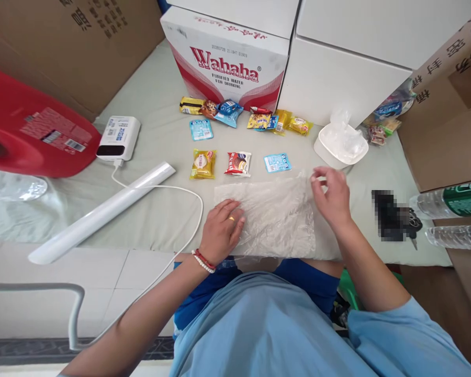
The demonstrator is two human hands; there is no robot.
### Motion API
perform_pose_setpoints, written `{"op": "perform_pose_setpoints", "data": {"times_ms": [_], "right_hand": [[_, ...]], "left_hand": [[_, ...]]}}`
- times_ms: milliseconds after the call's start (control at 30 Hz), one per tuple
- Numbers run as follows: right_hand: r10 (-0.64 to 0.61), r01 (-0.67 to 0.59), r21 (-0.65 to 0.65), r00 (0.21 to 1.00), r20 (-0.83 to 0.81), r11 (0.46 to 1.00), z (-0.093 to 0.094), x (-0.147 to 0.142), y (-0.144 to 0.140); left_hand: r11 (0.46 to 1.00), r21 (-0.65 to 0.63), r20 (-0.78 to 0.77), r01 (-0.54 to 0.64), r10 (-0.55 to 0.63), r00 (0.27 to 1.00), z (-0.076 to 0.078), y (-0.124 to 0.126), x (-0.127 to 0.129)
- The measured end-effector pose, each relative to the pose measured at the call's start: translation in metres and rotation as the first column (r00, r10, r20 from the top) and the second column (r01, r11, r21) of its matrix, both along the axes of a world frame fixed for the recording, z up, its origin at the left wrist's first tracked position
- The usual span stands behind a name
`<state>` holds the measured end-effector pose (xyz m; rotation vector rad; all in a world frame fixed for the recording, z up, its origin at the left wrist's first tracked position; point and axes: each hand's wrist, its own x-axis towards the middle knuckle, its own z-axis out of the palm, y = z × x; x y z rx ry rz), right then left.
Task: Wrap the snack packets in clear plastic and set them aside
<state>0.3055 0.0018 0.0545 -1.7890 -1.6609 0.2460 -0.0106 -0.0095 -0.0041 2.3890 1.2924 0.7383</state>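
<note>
Head view: a clear plastic bag (278, 214) lies flat on the tabletop (153, 209), seemingly being smoothed. At its nine o'clock, the left hand (222, 230) rests on it, relaxed, thumb apart; at two o'clock, the right hand (332, 193) curls narrow, whether pinching film cannot be told. The next move probably calls for freeing an edge without nudging the red-and-white packet (237, 164) at eleven o'clock.

Pale blue shirt (270, 330), darker blue shorts (312, 285), gold ring (231, 218), red and white bracelets (204, 262)
</note>
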Motion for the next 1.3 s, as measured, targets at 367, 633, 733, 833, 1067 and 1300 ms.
{"op": "perform_pose_setpoints", "data": {"times_ms": [367,633,733,833,1067,1300], "right_hand": [[0.551,-0.594,-0.469,0.798,-0.244,0.653,-0.001,0.035,-0.049],[0.344,-0.259,-0.278,0.881,0.324,0.925,0.001,-0.028,0.182],[0.295,-0.225,-0.206,0.847,0.443,0.953,-0.011,-0.060,0.247],[0.261,-0.178,-0.220,0.860,0.439,0.959,-0.018,-0.068,0.274],[0.290,-0.243,-0.163,0.854,0.432,0.956,-0.014,-0.032,0.239],[0.378,-0.258,-0.304,0.807,0.453,0.917,-0.019,-0.051,0.246]], "left_hand": [[0.998,-0.014,-0.363,-0.067,0.057,0.930,-0.005,0.024,-0.006],[0.998,-0.034,-0.338,-0.060,0.045,0.940,-0.003,0.024,-0.006],[0.997,-0.050,-0.346,-0.063,0.041,0.937,-0.001,0.024,-0.006],[0.996,-0.057,-0.369,-0.069,0.043,0.929,-0.001,0.024,-0.005],[0.996,-0.063,-0.388,-0.057,0.028,0.921,-0.001,0.025,-0.007],[0.997,-0.038,-0.445,-0.062,0.039,0.895,-0.001,0.025,-0.006]]}}
